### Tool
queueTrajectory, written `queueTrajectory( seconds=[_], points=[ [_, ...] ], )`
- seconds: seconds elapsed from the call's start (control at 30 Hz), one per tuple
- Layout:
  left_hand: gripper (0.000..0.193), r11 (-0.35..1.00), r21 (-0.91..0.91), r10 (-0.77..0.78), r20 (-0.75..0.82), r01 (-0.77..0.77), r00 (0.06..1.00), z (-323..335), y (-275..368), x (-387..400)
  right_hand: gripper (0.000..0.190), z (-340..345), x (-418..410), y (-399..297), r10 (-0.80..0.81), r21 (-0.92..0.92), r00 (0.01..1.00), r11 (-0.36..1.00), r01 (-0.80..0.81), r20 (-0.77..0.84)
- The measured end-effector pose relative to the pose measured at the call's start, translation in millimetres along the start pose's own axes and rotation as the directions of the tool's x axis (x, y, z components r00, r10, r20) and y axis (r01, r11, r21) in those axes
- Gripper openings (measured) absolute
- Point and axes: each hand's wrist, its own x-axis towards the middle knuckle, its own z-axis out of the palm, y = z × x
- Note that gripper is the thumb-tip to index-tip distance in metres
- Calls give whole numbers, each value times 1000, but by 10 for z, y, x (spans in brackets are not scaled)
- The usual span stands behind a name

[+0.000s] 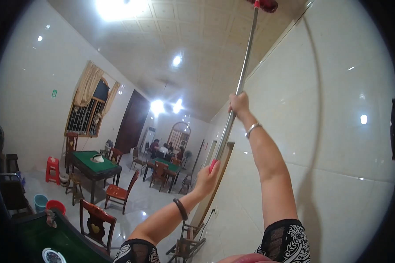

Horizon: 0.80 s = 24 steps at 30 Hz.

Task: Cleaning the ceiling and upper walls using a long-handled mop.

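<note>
My left hand (205, 180) is closed around the pink grip at the lower end of a long metal pole (248, 56). Farther up, my right hand (239, 104) grips the bare metal shaft. The pole slants upward to a dark red fluffy duster head (268, 5), partly cut off by the top of the picture. That head is up by the panelled ceiling (197, 36), near where it meets the tiled wall (345, 98) on my right. Whether the duster touches the ceiling cannot be told.
A green-topped table (33, 231) stands at lower left beside a wooden chair (97, 227). Beyond are another green table (90, 159), a red stool (52, 171), a blue bucket (40, 202) and a red basin (56, 206). Wooden stools (184, 245) stand along the right wall. Several people (164, 149) sit far back.
</note>
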Motion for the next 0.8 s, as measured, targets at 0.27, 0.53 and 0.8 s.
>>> queueTrajectory(
  seconds=[0.27,0.53,0.8],
  points=[
    [54,980,153,136,-29,-131,990,-222,59,-243,20,-135,-567,-524,-47,224,999,973,48,-11],
    [59,951,164,259,43,-263,965,-334,915,377,15,-413,-212,-1488,-246,199,956,941,275,-158],
    [58,946,197,250,60,-257,966,31,1185,584,18,-786,142,-1603,-175,233,962,946,224,-210]
  ],
)
